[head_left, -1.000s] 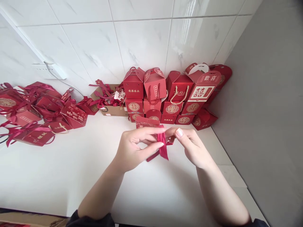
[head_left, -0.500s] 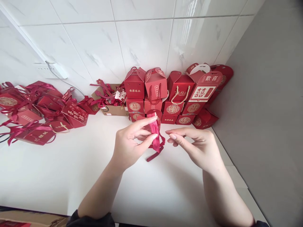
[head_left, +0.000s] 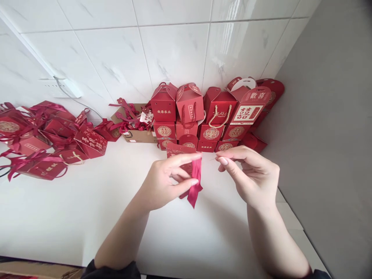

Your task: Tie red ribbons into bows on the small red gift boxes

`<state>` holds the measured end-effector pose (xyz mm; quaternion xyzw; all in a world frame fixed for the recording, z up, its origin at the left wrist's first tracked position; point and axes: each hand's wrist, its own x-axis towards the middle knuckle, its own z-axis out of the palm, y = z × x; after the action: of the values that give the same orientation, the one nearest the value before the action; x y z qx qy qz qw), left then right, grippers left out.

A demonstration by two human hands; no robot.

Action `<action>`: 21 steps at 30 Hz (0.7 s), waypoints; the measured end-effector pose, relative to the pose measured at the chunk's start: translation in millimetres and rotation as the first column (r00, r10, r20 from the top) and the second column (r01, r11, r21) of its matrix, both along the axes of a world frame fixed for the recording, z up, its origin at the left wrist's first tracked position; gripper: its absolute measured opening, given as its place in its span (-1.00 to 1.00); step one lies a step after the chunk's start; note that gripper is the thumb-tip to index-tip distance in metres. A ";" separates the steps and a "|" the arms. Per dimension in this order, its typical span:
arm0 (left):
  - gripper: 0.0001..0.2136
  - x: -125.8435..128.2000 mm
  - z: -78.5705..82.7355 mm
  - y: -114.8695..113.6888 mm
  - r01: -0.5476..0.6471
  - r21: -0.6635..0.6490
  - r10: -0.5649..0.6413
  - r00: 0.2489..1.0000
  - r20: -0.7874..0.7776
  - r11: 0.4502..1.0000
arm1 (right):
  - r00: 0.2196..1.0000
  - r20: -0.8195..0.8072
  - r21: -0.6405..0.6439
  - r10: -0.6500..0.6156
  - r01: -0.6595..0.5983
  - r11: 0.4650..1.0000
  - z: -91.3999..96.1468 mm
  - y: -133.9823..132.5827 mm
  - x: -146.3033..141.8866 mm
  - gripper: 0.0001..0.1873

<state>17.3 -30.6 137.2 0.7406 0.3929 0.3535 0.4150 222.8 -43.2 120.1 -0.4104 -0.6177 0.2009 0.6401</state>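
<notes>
In the head view, my left hand (head_left: 167, 180) is closed on a strip of crimson satin ribbon (head_left: 195, 174), held upright between the fingertips and thumb. The ribbon's slanted end hangs below the thumb. My right hand (head_left: 251, 176) is pinched just to the right, apart from the ribbon. A very fine pale strand (head_left: 213, 158) like a thread pokes out from its fingertips. Partly hidden behind my left hand is a red printed gift box (head_left: 174, 149) on the white table.
Red gift boxes (head_left: 163, 110) stand stacked against the tiled wall. Left of them, a cardboard box (head_left: 139, 137) holds ribbons and tags. More red boxes with ribbon bows (head_left: 48, 166) are piled at the left. A grey panel (head_left: 325, 128) bounds the right side.
My left hand has moved slightly right with the ribbon, whose end now hangs lower. My right hand has shifted right, and more of the red box behind the left hand shows.
</notes>
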 end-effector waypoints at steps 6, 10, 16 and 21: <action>-0.50 -5.4 3.3 -0.9 0.297 -0.192 -0.287 0.955 0.080 0.935 | 0.997 -0.024 -0.103 -0.071 0.068 0.992 -4.4 9.8 1.6 -0.90; -0.59 -9.3 5.7 1.9 0.347 -0.169 -0.327 0.935 0.136 0.923 | 0.999 0.051 -0.123 -0.002 0.009 0.992 -6.5 12.6 1.6 -0.89; -0.82 -11.9 10.5 5.6 0.390 -0.080 -0.375 0.914 0.156 0.917 | 0.997 0.074 -0.153 0.031 -0.019 0.988 -7.7 12.8 1.6 -0.88; -0.93 -11.0 3.3 6.4 0.227 -0.150 -0.193 0.957 0.216 0.962 | 0.995 0.085 -0.205 0.048 -0.030 0.978 -7.9 14.5 2.6 -0.85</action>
<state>6.3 -24.2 140.4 0.7003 0.2974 0.3442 0.5502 225.5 -28.7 112.2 -0.4701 -0.6299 0.2568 0.5624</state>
